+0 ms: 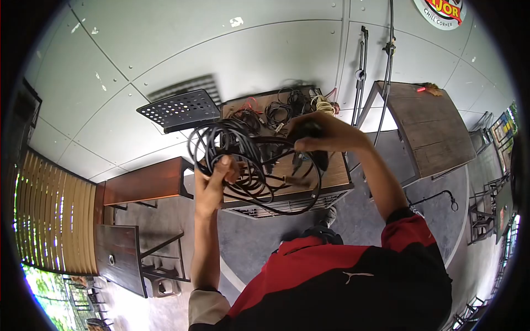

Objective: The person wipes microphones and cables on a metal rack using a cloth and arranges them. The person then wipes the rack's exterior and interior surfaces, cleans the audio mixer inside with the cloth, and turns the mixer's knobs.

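Observation:
A large coil of black cable [234, 140] hangs in the air in front of my body, over a wooden table [335, 175]. My left hand [212, 185] is closed round the coil's lower left side, thumb on top. Up at the right, my right hand [326, 135] is closed on a black part of the cable, whose exact shape is hard to make out against the dark things behind. A loose loop of cable hangs between the two hands. Behind the coil, several bundles of black cable [279, 113], a red wire [252, 105] and a pale cable bundle [324, 105] lie on the table.
A perforated black stand [185, 110] is at the left of the table. Microphone stands [360, 83] lean near the wall on the right, beside another wooden table [430, 127]. Further left are a reddish-brown bench [143, 182] and a dark table [118, 256].

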The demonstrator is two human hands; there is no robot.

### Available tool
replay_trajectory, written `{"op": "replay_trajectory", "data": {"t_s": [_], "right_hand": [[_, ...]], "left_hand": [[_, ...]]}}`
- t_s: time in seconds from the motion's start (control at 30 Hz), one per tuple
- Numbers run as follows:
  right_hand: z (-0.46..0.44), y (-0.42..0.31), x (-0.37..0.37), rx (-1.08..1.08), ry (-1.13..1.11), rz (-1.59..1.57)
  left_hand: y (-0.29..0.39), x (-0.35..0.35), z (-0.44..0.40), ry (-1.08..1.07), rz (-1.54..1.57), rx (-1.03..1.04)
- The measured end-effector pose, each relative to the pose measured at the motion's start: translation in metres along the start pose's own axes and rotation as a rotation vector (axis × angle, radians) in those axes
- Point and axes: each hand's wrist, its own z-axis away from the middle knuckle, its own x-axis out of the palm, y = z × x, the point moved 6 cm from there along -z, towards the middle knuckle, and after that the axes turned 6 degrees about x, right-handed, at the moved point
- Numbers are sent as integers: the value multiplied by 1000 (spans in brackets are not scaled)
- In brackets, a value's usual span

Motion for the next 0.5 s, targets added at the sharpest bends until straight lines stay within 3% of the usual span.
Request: {"op": "replay_trajectory", "data": {"t_s": [0.27,0.37,0.4,0.43,0.47,0.5], "right_hand": [[-5,21,-5,-16,-67,-91],[-6,45,-15,-122,158,-131],[-6,54,-14,-117,292,-212],[-7,69,-10,-112,424,-290],[-13,84,2,-128,529,-436],[-13,84,18,-154,696,-554]], "left_hand": [[-20,-16,-1,287,436,17],[0,-19,-15,451,760,180],[-8,-33,-18,540,738,197],[2,-24,-28,502,853,326],[3,-17,-34,490,838,321],[0,-14,-35,685,850,332]]}}
